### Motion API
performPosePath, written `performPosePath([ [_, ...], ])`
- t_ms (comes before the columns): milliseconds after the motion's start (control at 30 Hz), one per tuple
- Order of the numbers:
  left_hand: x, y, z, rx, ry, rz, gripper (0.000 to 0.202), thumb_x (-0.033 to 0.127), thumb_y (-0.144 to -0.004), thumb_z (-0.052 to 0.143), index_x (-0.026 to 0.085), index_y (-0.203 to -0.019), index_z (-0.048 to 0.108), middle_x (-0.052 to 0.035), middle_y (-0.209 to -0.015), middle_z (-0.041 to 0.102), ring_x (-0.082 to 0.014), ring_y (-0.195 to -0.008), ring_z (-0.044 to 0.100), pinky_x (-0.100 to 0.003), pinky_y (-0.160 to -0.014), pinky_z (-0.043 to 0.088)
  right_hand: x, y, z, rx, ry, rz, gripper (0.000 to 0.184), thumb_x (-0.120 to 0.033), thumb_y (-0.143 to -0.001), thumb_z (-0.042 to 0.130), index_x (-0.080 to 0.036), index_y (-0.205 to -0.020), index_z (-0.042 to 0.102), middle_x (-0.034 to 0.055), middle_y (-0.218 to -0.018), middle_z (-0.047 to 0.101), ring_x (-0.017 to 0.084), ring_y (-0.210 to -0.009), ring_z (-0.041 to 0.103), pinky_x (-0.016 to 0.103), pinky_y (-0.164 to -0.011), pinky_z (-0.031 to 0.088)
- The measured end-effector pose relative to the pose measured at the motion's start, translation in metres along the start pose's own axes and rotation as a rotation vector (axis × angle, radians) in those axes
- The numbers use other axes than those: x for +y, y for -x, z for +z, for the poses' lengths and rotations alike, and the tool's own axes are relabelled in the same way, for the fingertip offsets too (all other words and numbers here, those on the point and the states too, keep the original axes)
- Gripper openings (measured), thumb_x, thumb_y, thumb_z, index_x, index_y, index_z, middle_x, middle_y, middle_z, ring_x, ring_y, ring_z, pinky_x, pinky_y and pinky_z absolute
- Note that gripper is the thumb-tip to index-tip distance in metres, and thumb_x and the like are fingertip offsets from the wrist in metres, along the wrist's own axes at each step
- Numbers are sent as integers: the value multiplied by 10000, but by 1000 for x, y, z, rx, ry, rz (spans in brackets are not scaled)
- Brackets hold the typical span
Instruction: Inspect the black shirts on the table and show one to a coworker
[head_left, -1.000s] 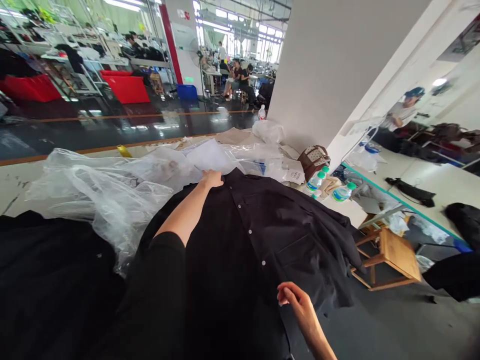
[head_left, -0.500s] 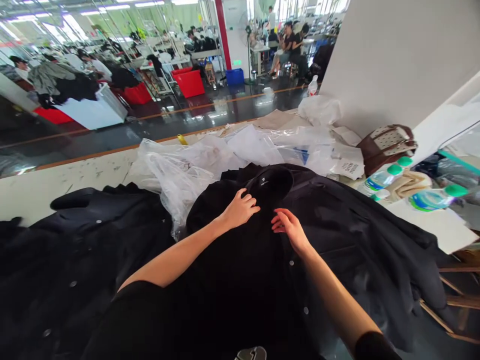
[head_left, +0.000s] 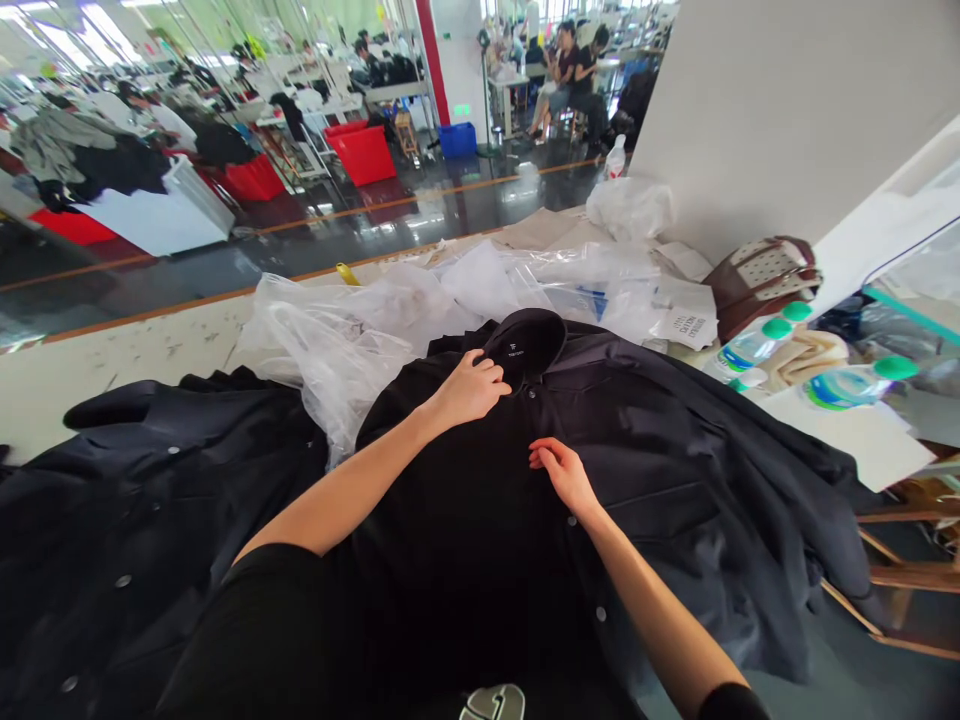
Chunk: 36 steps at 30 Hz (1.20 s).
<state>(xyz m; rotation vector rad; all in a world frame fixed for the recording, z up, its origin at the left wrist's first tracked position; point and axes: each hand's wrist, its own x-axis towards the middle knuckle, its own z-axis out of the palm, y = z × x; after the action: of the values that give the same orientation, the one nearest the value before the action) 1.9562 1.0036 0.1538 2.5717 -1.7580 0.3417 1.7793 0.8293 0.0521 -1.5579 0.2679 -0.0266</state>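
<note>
A dark button-front shirt [head_left: 652,500] lies spread in front of me, its collar [head_left: 551,345] standing up around a small white neck label. My left hand [head_left: 472,388] is closed on the collar's left front edge, fingers curled over the cloth. Lower down, my right hand [head_left: 568,478] has its fingers drawn together at the front placket, between two buttons; its fingertips meet the dark cloth there. A second dark shirt [head_left: 187,500] lies to the left, buttons facing up.
Crumpled clear plastic bags [head_left: 330,350] lie behind the shirts on the table [head_left: 45,375]. At the right are bottles with green caps [head_left: 847,385], a brown bag [head_left: 765,275] and a wooden stool [head_left: 915,575]. Beyond, people sit working near red bins [head_left: 360,152].
The view has shifted slightly right. My left hand stays at the collar. My right hand has moved down along the placket, its fingers drawn closer together, and the collar's top button now shows.
</note>
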Motion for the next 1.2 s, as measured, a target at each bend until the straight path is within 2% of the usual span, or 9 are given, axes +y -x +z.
performPosePath([
  [67,-15,-8,-9,60,38,-118,295,165,-944,486,230,-1053,752,-85,-989,664,-266,-1038,590,-505,-1093,364,-3,12,1,6,92,-41,310,-447,-878,528,-185,-947,680,59,-855,699,208,-809,681,358,-807,544],
  [233,-57,-17,-16,323,127,-719,563,162,-879,561,120,-1437,502,-184,-1399,526,-359,-1339,449,-481,-1115,374,-15,61,-16,45,352,-231,248,-358,-961,480,-218,-992,681,69,-991,701,226,-961,654,371,-907,510],
  [367,-67,1,15,91,313,-845,580,258,-898,571,116,-1450,462,-207,-1416,537,-372,-1336,479,-488,-1134,366,-2,105,-56,245,557,-312,235,-319,-979,460,-223,-1037,666,108,-1086,671,261,-1057,614,434,-991,478],
  [500,-64,25,48,-83,424,-1017,634,377,-875,620,152,-1445,458,-230,-1459,523,-423,-1353,480,-552,-1107,380,40,144,-87,427,829,-295,273,-319,-965,465,-204,-1132,646,135,-1178,656,301,-1097,600,509,-1009,465],
  [700,-69,11,56,-4,478,-1069,693,464,-834,664,147,-1425,491,-246,-1496,504,-432,-1408,437,-611,-1159,271,84,172,-78,479,1110,-395,411,-261,-989,428,-166,-1377,523,160,-1429,562,314,-1343,504,550,-1150,361],
  [833,-71,-16,45,53,600,-1116,698,487,-657,811,62,-1190,659,-325,-1270,649,-509,-1295,534,-625,-1089,348,87,171,-71,531,1142,-377,414,-242,-977,437,-169,-1368,547,159,-1406,589,307,-1334,522,547,-1153,363],
  [933,-67,-26,32,149,771,-1051,531,454,-670,773,104,-1067,724,-225,-1114,744,-413,-1142,665,-484,-968,503,85,171,-72,543,1129,-378,401,-242,-973,438,-161,-1342,573,159,-1390,604,301,-1334,524,544,-1155,368],
  [1033,-60,-27,18,275,941,-947,549,436,-716,701,142,-1180,703,-111,-1102,767,-285,-1011,719,-366,-856,571,83,173,-71,550,1125,-375,386,-236,-973,437,-155,-1319,590,154,-1388,606,298,-1335,522,539,-1164,358],
  [1200,-55,-19,6,389,1035,-878,560,395,-711,692,158,-1218,687,-65,-1089,767,-231,-961,717,-338,-862,582,86,176,-68,574,1133,-398,365,-235,-971,444,-138,-1284,606,151,-1370,620,291,-1312,539,513,-1164,362],
])
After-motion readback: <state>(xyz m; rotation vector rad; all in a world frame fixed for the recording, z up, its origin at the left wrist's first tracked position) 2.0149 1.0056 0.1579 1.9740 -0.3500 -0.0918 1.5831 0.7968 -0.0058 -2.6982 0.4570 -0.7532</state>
